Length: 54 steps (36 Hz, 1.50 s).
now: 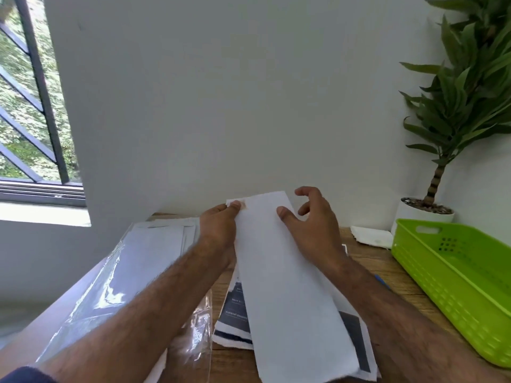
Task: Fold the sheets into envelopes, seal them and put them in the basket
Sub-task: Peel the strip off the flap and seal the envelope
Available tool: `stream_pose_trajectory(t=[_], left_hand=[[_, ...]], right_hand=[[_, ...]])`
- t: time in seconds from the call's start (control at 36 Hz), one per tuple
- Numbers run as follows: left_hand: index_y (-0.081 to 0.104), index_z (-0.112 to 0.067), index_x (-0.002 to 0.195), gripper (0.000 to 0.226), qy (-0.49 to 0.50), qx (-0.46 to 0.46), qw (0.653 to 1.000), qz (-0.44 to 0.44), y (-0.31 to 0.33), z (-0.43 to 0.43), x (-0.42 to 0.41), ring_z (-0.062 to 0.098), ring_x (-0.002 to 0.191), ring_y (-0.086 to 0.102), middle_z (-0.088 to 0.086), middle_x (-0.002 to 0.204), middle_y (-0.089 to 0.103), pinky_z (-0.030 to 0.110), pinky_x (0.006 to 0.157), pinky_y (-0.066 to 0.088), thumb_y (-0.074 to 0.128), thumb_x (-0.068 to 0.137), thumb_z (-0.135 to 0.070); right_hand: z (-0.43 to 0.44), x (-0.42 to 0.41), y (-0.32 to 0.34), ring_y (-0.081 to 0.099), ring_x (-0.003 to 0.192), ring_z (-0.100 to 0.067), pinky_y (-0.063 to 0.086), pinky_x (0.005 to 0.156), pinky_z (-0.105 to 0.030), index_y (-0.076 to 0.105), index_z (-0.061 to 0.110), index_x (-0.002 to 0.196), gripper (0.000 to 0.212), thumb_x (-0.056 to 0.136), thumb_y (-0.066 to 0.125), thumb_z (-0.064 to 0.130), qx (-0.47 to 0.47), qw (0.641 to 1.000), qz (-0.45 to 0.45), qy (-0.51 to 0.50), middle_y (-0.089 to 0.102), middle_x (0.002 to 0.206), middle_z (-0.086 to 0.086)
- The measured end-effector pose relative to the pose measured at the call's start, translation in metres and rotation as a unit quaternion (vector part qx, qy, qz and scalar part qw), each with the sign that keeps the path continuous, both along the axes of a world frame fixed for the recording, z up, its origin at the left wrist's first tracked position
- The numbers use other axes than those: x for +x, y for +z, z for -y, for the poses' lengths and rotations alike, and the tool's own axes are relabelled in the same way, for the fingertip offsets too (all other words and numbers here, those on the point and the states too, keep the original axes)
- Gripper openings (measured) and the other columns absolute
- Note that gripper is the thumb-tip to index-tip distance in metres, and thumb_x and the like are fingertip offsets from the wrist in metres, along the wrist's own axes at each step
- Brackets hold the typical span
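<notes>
A long white envelope (287,286) is held up over the wooden table (392,275), running from near me to the far wall. My left hand (218,230) pinches its far left corner between thumb and fingers. My right hand (312,225) has its thumb pressed on the envelope's face near the far right edge, with the other fingers curled loosely beyond that edge. Under the envelope lie printed sheets (235,313) with dark blocks and text. A lime-green plastic basket (453,283) stands at the right and holds nothing that I can see.
A stack of white envelopes in clear plastic wrap (116,283) lies at the left of the table. A folded white tissue (373,234) and a potted plant (439,150) are at the back right. A blue pen (383,281) peeks out beside my right forearm. A wall stands close ahead.
</notes>
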<state>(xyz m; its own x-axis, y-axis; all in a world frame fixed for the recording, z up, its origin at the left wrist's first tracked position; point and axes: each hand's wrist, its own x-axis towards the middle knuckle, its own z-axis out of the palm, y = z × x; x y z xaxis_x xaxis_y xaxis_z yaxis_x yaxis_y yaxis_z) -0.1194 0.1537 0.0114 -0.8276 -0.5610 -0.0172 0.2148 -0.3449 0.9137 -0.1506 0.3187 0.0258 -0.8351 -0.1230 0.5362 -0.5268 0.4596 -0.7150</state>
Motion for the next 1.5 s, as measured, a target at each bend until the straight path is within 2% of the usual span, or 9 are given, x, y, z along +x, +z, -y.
stream_pose_trajectory(t=[0.19, 0.33, 0.47, 0.56, 0.67, 0.86, 1.08, 1.28, 1.5], left_hand=[[0.064, -0.013, 0.070, 0.022, 0.134, 0.011, 0.990, 0.040, -0.001, 0.052, -0.007, 0.029, 0.086, 0.067, 0.010, 0.086, 0.069, 0.048, 0.088, 0.057, 0.071, 0.090, -0.017], [0.061, -0.004, 0.077, 0.017, 0.125, 0.039, 0.988, 0.085, -0.009, 0.069, -0.013, 0.034, 0.096, 0.069, 0.015, 0.099, 0.070, 0.052, 0.091, 0.057, 0.076, 0.081, -0.010], [0.059, 0.005, 0.098, 0.010, 0.081, 0.093, 0.990, 0.067, -0.003, 0.060, -0.011, 0.029, 0.075, 0.064, 0.019, 0.093, 0.061, 0.032, 0.044, 0.057, 0.056, 0.089, 0.007], [0.060, 0.006, 0.099, 0.007, 0.024, 0.079, 0.996, 0.041, 0.007, 0.048, -0.003, 0.030, 0.075, 0.068, 0.022, 0.095, 0.064, 0.031, 0.044, 0.057, 0.057, 0.093, 0.005], [0.062, 0.009, 0.100, 0.028, -0.055, -0.035, 0.996, 0.054, 0.017, 0.030, 0.008, 0.030, 0.058, 0.071, 0.026, 0.079, 0.070, 0.032, 0.050, 0.060, 0.049, 0.101, -0.016], [0.074, -0.004, 0.085, 0.065, 0.009, -0.349, 0.931, 0.103, 0.017, 0.022, 0.009, 0.017, 0.041, 0.056, 0.005, 0.050, 0.063, 0.023, 0.046, 0.041, 0.044, 0.098, -0.060], [0.070, -0.004, 0.115, 0.075, -0.174, -0.116, 0.977, 0.047, 0.012, 0.021, 0.006, 0.027, 0.067, 0.054, 0.015, 0.089, 0.066, 0.032, 0.059, 0.040, 0.051, 0.088, -0.072], [0.069, -0.002, 0.113, 0.023, -0.127, -0.152, 0.980, 0.006, 0.006, 0.013, 0.009, 0.029, 0.082, 0.075, 0.014, 0.097, 0.078, 0.040, 0.074, 0.062, 0.062, 0.091, -0.003], [0.068, 0.003, 0.112, 0.031, -0.244, -0.163, 0.955, 0.036, 0.003, 0.004, 0.012, 0.037, 0.088, 0.072, 0.023, 0.106, 0.074, 0.044, 0.077, 0.062, 0.063, 0.082, 0.005]], right_hand=[[-0.015, 0.004, 0.011, 0.073, 0.103, -0.025, 0.055, 0.096, -0.050, 0.040, 0.040, 0.141, 0.058, 0.093, 0.070, 0.025, -0.023, 0.912, 0.304, 0.274, 0.075, 0.115, -0.003], [-0.022, 0.015, 0.027, 0.071, 0.089, -0.027, 0.054, 0.077, -0.040, 0.076, 0.025, 0.111, 0.032, 0.097, 0.050, 0.012, -0.059, 0.892, 0.317, 0.315, 0.075, 0.111, -0.012], [-0.037, 0.002, 0.023, 0.072, 0.088, -0.030, 0.058, 0.063, -0.033, 0.077, 0.012, 0.107, 0.020, 0.094, 0.061, 0.010, -0.129, 0.883, 0.292, 0.343, 0.074, 0.115, -0.008], [-0.041, -0.009, 0.018, 0.068, 0.087, -0.027, 0.054, 0.070, -0.034, 0.077, 0.019, 0.099, 0.015, 0.088, 0.068, 0.021, -0.168, 0.893, 0.245, 0.338, 0.072, 0.106, -0.010], [-0.040, -0.025, 0.014, 0.057, 0.088, -0.016, 0.047, 0.069, -0.033, 0.072, 0.015, 0.094, 0.017, 0.084, 0.079, 0.027, -0.262, 0.928, 0.190, 0.186, 0.067, 0.086, 0.005], [-0.052, -0.042, 0.017, 0.068, 0.090, -0.025, 0.058, 0.069, -0.035, 0.070, 0.015, 0.102, 0.010, 0.092, 0.069, 0.015, -0.402, 0.866, 0.239, 0.177, 0.074, 0.100, -0.005], [-0.044, -0.028, 0.000, 0.073, 0.094, -0.025, 0.063, 0.075, -0.034, 0.066, 0.001, 0.122, 0.030, 0.094, 0.064, 0.011, -0.209, 0.843, 0.380, 0.318, 0.073, 0.117, -0.016], [-0.036, -0.019, -0.008, 0.069, 0.111, -0.033, 0.055, 0.097, -0.046, 0.069, 0.009, 0.122, 0.031, 0.094, 0.068, 0.021, -0.038, 0.851, 0.397, 0.342, 0.074, 0.119, -0.012], [-0.029, -0.023, -0.006, 0.068, 0.084, -0.024, 0.054, 0.070, -0.035, 0.070, 0.018, 0.116, 0.023, 0.095, 0.064, 0.015, -0.175, 0.908, 0.293, 0.242, 0.074, 0.104, -0.010]])
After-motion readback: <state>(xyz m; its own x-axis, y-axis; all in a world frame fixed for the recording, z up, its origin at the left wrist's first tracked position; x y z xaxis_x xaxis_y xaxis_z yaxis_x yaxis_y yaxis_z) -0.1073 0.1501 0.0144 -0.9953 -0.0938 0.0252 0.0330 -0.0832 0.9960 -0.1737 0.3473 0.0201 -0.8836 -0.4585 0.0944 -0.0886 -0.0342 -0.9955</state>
